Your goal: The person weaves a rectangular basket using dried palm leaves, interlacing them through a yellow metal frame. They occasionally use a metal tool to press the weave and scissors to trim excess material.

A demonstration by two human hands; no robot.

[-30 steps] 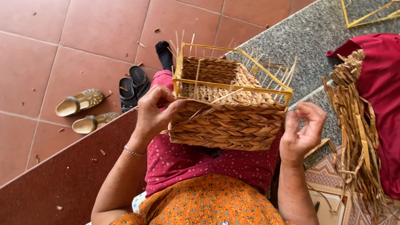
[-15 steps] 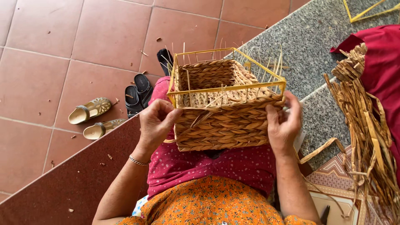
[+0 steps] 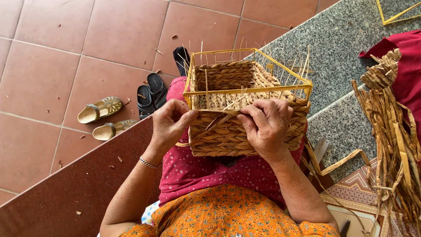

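Your right hand (image 3: 265,127) has come in onto the near wall of the woven basket (image 3: 245,109); a second ago it hung off to the side with fingers spread, now the fingers are curled narrow and pinching a flat strand (image 3: 219,120) at the top row, just under the rim. Your left hand (image 3: 171,123) is also pinched tight on the same strand, nearer the left corner, so both hands grip fibre rather than the frame. The basket has swung a little and sits higher on your lap, resting on the pink fabric (image 3: 193,169), near wall facing you. My read: the strand is being worked into the top course, with the weave almost up to the frame. Materials: twisted, dry, tan rope-like fibre in chunky braided rows, over a thin yellow wire frame (image 3: 250,90) with stiff pale stakes poking above the rim. A loose bundle of dried strips (image 3: 394,145) lies at your right on the grey speckled stone step (image 3: 333,39), beside red cloth (image 3: 408,66). Sandals (image 3: 101,109) and black slippers (image 3: 151,90) sit on the red tile floor (image 3: 66,52).
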